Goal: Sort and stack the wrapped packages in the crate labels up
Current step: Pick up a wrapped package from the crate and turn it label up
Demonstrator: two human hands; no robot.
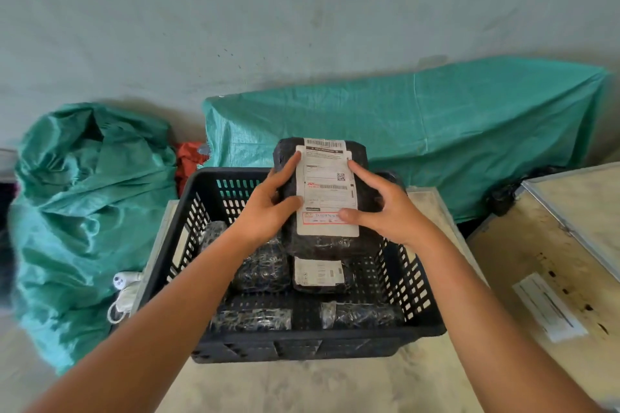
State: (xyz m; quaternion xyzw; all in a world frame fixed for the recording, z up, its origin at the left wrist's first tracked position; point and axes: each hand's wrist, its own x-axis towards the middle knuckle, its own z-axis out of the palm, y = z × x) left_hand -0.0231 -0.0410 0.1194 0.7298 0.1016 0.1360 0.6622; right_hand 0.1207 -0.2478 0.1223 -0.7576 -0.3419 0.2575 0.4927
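Both hands, left hand (268, 208) and right hand (385, 211), grasp a black wrapped package (322, 191) by its sides, label (327, 198) facing up, above the crate (302, 342). Best to lower it level onto the labelled package (318, 273) beneath, edges squared.

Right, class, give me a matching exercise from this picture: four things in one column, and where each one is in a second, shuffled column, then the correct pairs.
Things:
1. held package
2. crate
3. crumpled green sack
4. white power strip

Places:
A. heaped left of the crate
B. on the pale table, packages inside
C. between both hands, label up
D. at the foot of the sack, beside the crate

Pairs: 1-C, 2-B, 3-A, 4-D
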